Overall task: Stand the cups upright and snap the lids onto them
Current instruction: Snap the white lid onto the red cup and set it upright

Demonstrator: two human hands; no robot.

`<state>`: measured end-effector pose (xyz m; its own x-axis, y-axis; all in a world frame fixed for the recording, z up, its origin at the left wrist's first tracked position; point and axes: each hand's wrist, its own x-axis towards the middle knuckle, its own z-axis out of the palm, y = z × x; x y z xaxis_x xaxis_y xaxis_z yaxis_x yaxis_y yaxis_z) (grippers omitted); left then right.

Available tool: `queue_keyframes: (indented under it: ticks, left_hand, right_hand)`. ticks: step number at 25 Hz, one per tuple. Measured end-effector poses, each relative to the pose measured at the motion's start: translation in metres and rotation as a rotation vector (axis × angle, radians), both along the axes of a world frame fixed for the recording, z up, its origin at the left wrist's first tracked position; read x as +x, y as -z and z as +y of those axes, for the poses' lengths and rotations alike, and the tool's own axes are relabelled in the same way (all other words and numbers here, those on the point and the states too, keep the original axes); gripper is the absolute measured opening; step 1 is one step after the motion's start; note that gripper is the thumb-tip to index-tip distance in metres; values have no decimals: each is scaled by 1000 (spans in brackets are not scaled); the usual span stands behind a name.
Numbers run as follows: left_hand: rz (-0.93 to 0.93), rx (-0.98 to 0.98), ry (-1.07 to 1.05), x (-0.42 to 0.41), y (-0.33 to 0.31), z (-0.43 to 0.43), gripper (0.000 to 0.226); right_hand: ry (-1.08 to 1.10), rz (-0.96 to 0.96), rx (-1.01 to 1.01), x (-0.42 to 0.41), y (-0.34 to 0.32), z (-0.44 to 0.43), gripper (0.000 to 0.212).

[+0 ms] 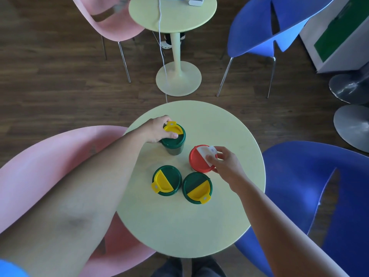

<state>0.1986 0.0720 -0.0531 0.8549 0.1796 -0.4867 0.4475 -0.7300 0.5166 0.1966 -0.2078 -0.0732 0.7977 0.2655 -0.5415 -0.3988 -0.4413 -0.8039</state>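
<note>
Left hand (157, 129) pinches the far green cup's yellow flap (172, 128); right hand (225, 163) pinches the red cup's white flap (207, 154).

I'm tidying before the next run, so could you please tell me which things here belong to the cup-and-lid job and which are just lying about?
Job:
green plastic cup with yellow-flapped lid, under left hand
red plastic cup with white-flapped lid, under right hand
two more lidded green cups

Lying about:
pink plastic chair
blue plastic chair
far round table
</note>
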Motion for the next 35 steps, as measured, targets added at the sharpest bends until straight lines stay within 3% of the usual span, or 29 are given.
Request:
queue_keyframes:
  ticks: [9,28,35]
  left_hand:
    - [-168,31,-70,-36,-8,-14,52]
    - [-140,64,-173,-75,8,-47,54]
    - [-59,13,-183,-80,0,-51,74]
  right_hand:
    - [5,-36,-51,2,-6,-2,40]
    - [-12,-78,-61,-7,-5,0,31]
    - [29,-42,-66,-15,-5,-5,48]
